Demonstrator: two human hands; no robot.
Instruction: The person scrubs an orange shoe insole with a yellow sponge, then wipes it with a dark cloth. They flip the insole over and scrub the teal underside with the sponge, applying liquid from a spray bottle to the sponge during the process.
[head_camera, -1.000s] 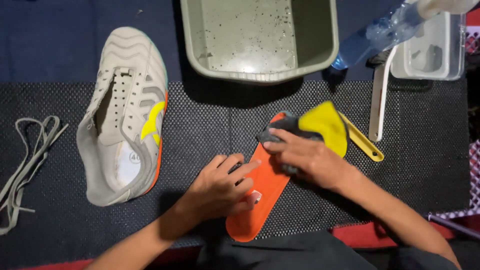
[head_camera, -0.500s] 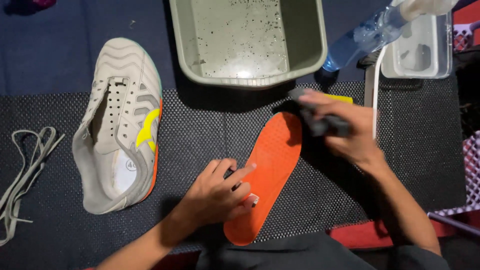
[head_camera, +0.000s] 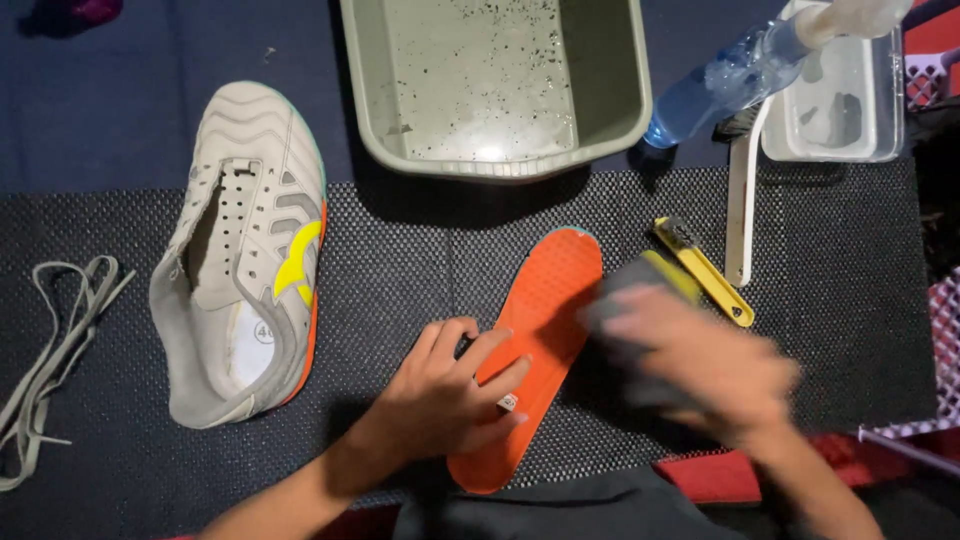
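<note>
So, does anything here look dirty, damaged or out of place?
Yes. The grey basin holds water full of dark specks. The shoe lies without laces; they sit loose at the mat's left edge. The left hand pins the orange insole; the right hand is blurred, holding something dark.

A grey shoe (head_camera: 245, 250) beside loose laces (head_camera: 55, 350) — a green basin (head_camera: 495, 85) (speckled) above.

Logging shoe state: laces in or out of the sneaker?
Out. The sneaker lies with bare eyelets and its tongue exposed; the laces lie loose on the mat, apart to its left.
</note>
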